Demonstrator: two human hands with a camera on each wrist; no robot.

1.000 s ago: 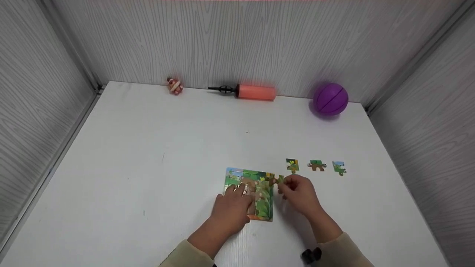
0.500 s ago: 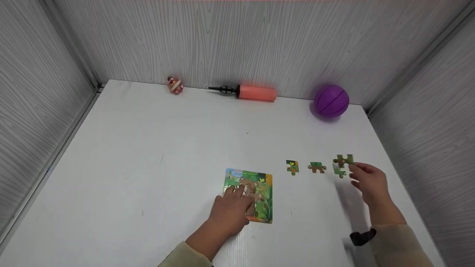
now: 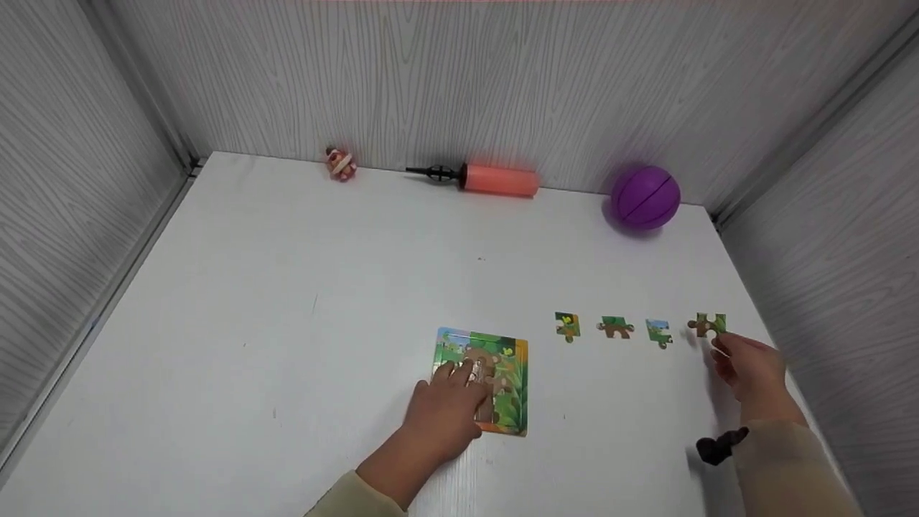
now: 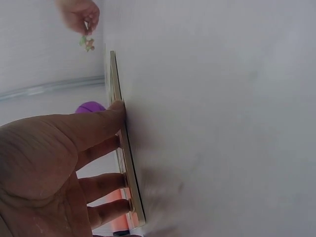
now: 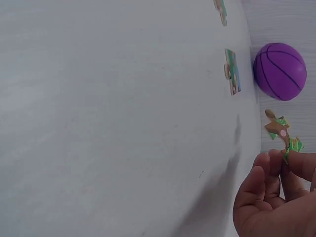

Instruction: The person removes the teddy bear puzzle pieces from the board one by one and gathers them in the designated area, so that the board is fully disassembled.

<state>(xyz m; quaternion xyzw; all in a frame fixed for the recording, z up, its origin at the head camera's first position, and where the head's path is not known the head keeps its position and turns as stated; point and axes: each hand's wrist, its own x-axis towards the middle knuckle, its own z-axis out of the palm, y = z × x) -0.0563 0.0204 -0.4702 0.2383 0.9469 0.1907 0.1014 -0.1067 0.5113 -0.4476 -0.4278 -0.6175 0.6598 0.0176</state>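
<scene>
My right hand (image 3: 754, 370) pinches a brown and green puzzle piece (image 3: 708, 324) between thumb and fingers, at the right end of a row. In the right wrist view that piece (image 5: 283, 131) is held just above the table. Three loose pieces lie to its left: one with a yellow spot (image 3: 567, 326), a brown and green one (image 3: 616, 327) and a pale blue one (image 3: 658, 332). My left hand (image 3: 446, 409) rests on the bear puzzle board (image 3: 513, 388), fingers spread and touching its face, hiding its lower left. The left wrist view shows the fingertips pressing the board (image 4: 129, 173).
Along the back wall lie a small reddish figurine (image 3: 341, 164), an orange hand pump (image 3: 500, 180) with a black nozzle, and a purple ball (image 3: 646, 197). Grey wood-grain panels (image 3: 854, 215) enclose the white table (image 3: 344, 273) at the back and sides.
My right hand has carried the brown and green piece from the board's upper right corner, past the three loose pieces, to the row's right end. My left hand has stayed on the board.
</scene>
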